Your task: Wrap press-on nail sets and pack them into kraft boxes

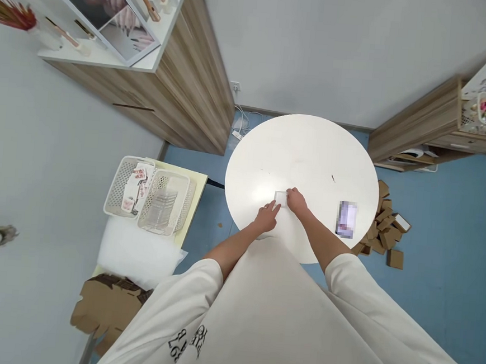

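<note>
White rectangular card [281, 199] lies flat between the person's two hands on a smooth, round white tabletop [308, 148]. The right hand [297, 202] has its fingers pressed together, their tips at the card's right edge. The left hand [266, 218] curves its closed fingers toward the card's lower left corner, touching it or just beside it. Whether either hand pinches the card cannot be told. To the right of the grip, on the same tabletop, lies a flat rectangular object [346, 219], too pixelated to identify. Farther right, past the table's edge, small kraft-brown cardboard squares [384, 229] are heaped on the blue floor [446, 220]. Left of the grip, two white perforated plastic baskets [119, 183] sit on a pale yellow table [198, 184], beside a puffy white foam sheet [136, 255].
</note>
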`<act>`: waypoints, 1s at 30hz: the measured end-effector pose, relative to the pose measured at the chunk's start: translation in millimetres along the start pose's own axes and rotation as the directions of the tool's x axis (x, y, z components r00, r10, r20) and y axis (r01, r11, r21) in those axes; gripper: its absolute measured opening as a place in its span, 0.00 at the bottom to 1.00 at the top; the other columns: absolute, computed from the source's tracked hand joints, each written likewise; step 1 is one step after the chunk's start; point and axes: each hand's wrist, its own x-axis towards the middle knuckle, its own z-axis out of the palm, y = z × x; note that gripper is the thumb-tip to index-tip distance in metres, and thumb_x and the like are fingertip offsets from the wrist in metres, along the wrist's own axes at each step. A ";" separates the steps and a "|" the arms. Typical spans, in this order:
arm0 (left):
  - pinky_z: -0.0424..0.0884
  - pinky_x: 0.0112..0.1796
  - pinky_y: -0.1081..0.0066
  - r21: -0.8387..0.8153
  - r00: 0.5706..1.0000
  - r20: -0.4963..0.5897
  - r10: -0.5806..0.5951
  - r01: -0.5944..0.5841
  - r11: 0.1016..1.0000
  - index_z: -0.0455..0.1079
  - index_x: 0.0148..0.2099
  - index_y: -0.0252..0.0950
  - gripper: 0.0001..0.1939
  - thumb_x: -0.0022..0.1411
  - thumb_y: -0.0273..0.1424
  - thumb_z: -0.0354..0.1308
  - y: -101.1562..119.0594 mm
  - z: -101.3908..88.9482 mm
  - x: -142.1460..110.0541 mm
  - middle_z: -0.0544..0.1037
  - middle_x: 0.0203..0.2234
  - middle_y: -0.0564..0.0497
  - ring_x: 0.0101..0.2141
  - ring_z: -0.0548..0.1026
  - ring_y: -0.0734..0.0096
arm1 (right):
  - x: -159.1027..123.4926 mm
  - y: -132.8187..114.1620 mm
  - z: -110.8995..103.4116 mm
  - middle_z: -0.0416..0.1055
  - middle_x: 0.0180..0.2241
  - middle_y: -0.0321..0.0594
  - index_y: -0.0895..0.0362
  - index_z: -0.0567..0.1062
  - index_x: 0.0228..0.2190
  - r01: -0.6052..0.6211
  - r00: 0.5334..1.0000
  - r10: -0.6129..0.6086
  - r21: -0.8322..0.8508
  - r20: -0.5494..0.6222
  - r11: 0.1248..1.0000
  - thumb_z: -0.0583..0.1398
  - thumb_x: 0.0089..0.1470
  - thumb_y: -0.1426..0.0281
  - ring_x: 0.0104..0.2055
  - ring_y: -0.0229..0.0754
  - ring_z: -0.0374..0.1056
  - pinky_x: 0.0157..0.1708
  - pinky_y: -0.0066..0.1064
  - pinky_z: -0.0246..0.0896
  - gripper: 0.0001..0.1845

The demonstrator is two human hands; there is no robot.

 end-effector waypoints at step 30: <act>0.47 0.64 0.47 0.094 0.989 -0.140 -0.040 0.053 0.994 0.46 0.73 0.37 0.41 0.60 0.23 0.53 -104.4 -43.7 -19.7 0.51 0.70 0.36 0.67 0.52 0.46 | -4.5 -110.7 58.9 0.68 0.59 0.49 0.61 0.55 0.68 -0.021 1.000 0.014 0.266 0.027 0.964 0.53 0.59 0.74 0.58 0.46 0.67 0.56 0.33 0.63 0.37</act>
